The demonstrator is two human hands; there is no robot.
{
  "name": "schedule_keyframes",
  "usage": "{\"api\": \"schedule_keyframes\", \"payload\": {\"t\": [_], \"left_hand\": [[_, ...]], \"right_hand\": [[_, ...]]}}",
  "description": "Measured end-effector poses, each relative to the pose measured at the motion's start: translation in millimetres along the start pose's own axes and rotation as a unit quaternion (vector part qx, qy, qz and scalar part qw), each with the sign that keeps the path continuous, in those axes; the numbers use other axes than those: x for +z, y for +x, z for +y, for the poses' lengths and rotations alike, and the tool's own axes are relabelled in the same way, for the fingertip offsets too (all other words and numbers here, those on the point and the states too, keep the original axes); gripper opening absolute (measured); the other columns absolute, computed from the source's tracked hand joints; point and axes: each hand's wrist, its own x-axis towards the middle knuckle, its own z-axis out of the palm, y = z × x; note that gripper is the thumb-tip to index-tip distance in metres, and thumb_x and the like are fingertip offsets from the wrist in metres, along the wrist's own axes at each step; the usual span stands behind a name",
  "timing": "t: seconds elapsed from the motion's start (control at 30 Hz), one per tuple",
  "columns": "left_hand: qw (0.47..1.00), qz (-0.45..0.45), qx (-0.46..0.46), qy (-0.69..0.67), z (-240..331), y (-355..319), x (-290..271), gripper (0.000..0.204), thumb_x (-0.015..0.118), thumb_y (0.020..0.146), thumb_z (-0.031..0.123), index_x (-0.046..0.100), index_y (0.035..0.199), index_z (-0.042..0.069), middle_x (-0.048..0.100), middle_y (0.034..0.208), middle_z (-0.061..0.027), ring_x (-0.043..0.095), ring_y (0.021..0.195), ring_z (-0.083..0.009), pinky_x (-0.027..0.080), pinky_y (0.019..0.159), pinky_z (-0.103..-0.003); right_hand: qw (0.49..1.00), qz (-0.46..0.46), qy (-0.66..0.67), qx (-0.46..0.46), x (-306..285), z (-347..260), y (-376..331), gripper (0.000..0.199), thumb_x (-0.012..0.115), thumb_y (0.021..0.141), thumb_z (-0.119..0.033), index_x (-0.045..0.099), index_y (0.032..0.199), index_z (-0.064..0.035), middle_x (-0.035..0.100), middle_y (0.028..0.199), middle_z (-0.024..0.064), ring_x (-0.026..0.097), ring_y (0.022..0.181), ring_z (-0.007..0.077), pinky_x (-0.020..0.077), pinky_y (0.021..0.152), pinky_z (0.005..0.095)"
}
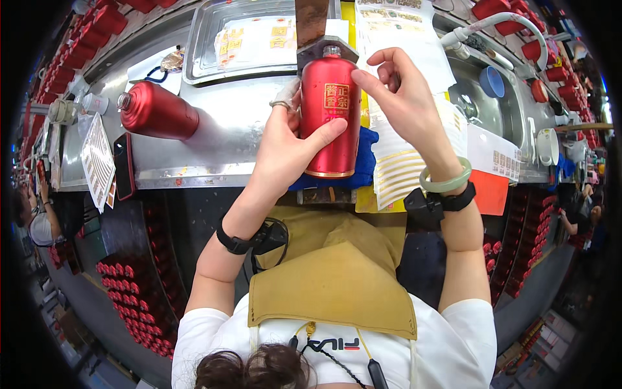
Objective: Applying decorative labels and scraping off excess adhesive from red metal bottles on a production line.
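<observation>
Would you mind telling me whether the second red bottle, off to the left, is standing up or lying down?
Lying down: the red bottle rests on its side on the metal bench, neck pointing left, apart from both hands.

This is a factory where bottles get their labels. Rows of red bottles (133, 305) fill crates under a long metal bench (227, 123), and sheets of gold stickers (405, 172) lie on it.

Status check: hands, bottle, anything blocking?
Left hand grips red bottle, upright on blue cloth. Right hand fingertips on its side. Nothing blocking.
</observation>
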Motion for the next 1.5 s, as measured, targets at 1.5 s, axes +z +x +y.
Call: {"api": "schedule_keyframes", "payload": {"t": [1.5], "left_hand": [[0.999, -0.001, -0.048, -0.012, -4.1, 1.5, -9.3, 0.08, 0.077, 0.094, 0.013, 0.029, 0.156, -0.001, 0.055, 0.143, -0.0177, 0.06, 0.125, -0.0206, 0.051, 0.105, -0.035]], "right_hand": [[0.957, -0.012, 0.257, 0.131, 30.4, 11.6, -14.9, 0.045, 0.084, 0.088, -0.031, 0.058, 0.108, -0.0004, 0.048, 0.088, -0.0029, 0.045, 0.079, 0.0065, 0.0409, 0.069, 0.0215]]}}
